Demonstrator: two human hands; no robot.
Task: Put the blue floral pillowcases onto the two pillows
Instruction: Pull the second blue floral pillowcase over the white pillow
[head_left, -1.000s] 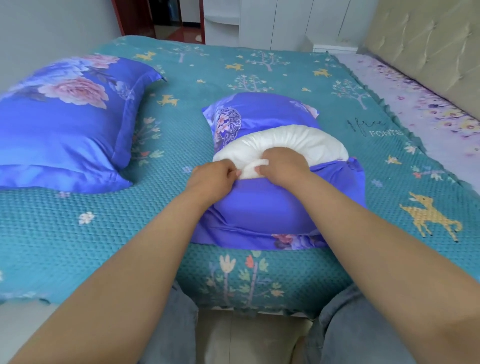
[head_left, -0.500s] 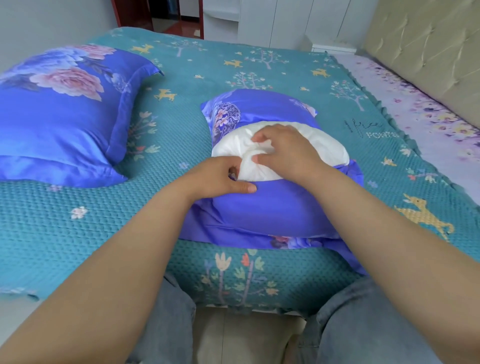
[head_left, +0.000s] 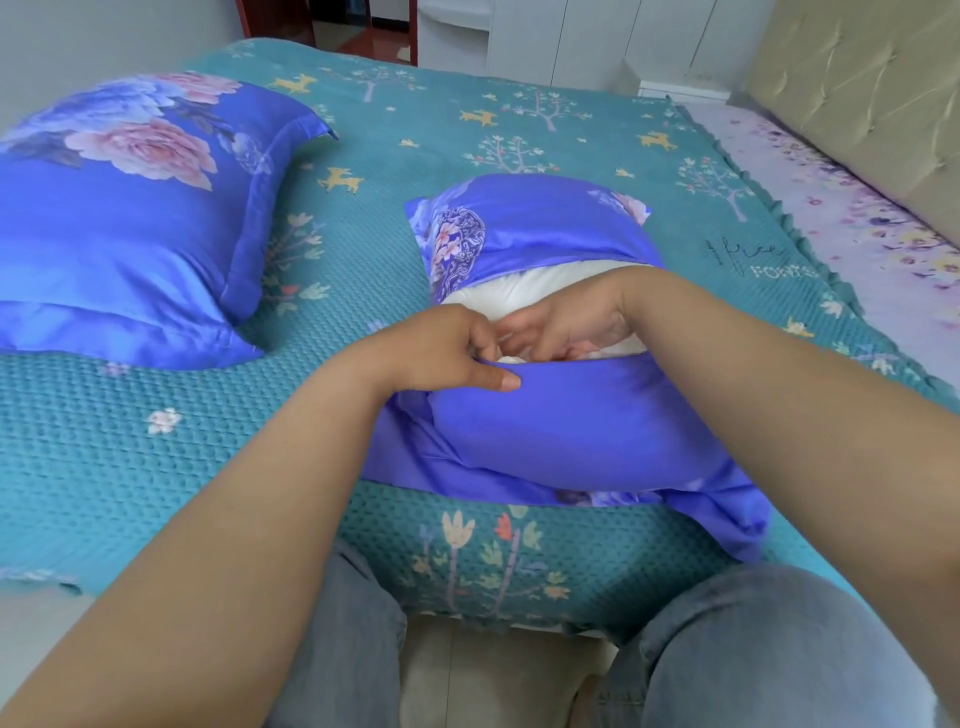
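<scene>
A white pillow (head_left: 519, 288) lies near the bed's front edge, mostly inside a blue floral pillowcase (head_left: 571, 431). Only a strip of white shows in the opening across its middle. My left hand (head_left: 441, 353) pinches the near edge of the pillowcase opening between thumb and fingers. My right hand (head_left: 571, 317) reaches down into the opening, its curled fingers on the bunched white pillow and partly hidden by the blue cloth. A second pillow (head_left: 130, 234), fully covered in blue floral cloth with pink roses, lies at the left.
The bed carries a teal patterned cover (head_left: 156, 441) and a lilac sheet (head_left: 857, 223) along the padded beige headboard (head_left: 857, 93) at the right. My knees in jeans (head_left: 753, 649) stand against the bed's front edge. White cupboards (head_left: 571, 36) stand behind.
My right hand has moved from the top of the white pillow down into the opening. My left hand now holds the pillowcase edge higher, and less white pillow shows.
</scene>
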